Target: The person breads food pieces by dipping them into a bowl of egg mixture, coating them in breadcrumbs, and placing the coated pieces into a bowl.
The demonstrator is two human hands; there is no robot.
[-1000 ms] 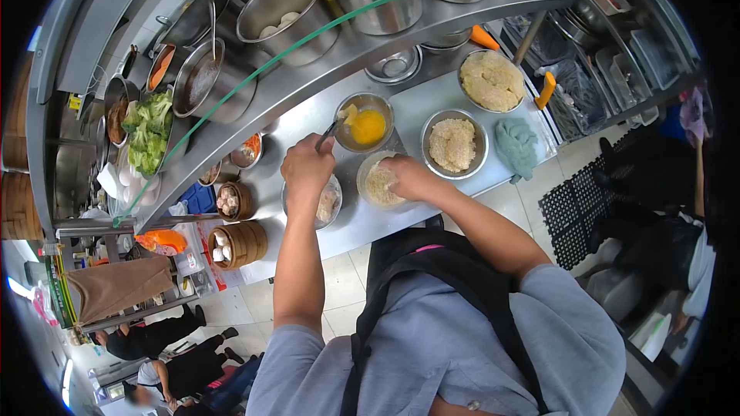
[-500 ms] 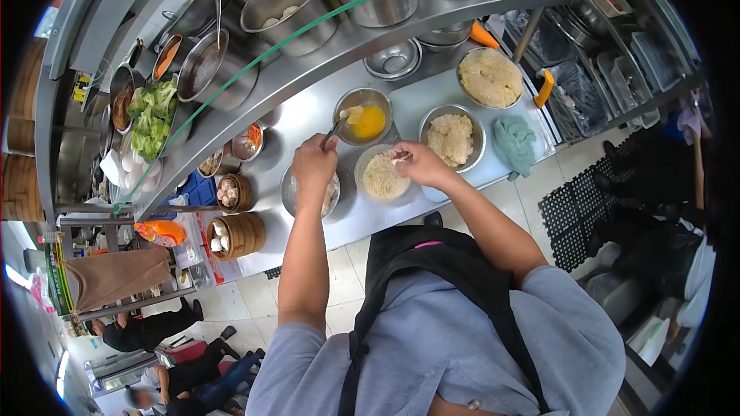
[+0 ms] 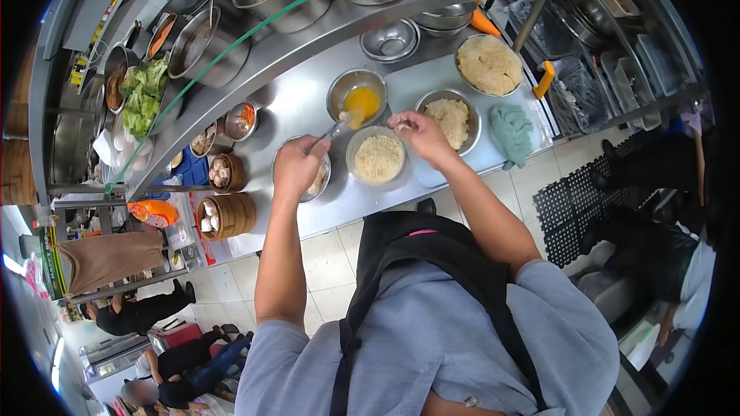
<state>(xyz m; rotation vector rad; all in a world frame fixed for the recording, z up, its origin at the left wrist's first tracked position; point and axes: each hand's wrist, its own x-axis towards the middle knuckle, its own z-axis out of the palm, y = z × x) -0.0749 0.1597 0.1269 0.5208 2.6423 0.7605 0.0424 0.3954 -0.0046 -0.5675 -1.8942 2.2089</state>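
Observation:
My left hand (image 3: 299, 163) is closed round a slim metal utensil (image 3: 324, 141), its far end blurred. A wet yellow piece of food (image 3: 352, 117) is at that end, by the near rim of a steel bowl (image 3: 333, 96) with beaten egg (image 3: 362, 100). Under my left hand is another steel bowl (image 3: 324, 185), partly hidden, with pale pieces in it. My right hand (image 3: 422, 135) is above and right of a bowl of breadcrumbs (image 3: 378, 157); its fingertips are drawn together with whitish bits on them, and I cannot tell what they hold.
Steel bowls of crumbed pieces (image 3: 451, 122) and yellowish coated pieces (image 3: 490, 65) stand right, beside a green cloth (image 3: 510, 135). Bamboo steamers (image 3: 237, 214) are left. A steel shelf (image 3: 339, 27) with pots crosses above the counter. Other people (image 3: 139, 313) are in the background.
The utensil and the yellow piece have moved from the egg bowl toward the breadcrumbs. My right hand has lifted away from the crumbs. The whole view has shifted slightly.

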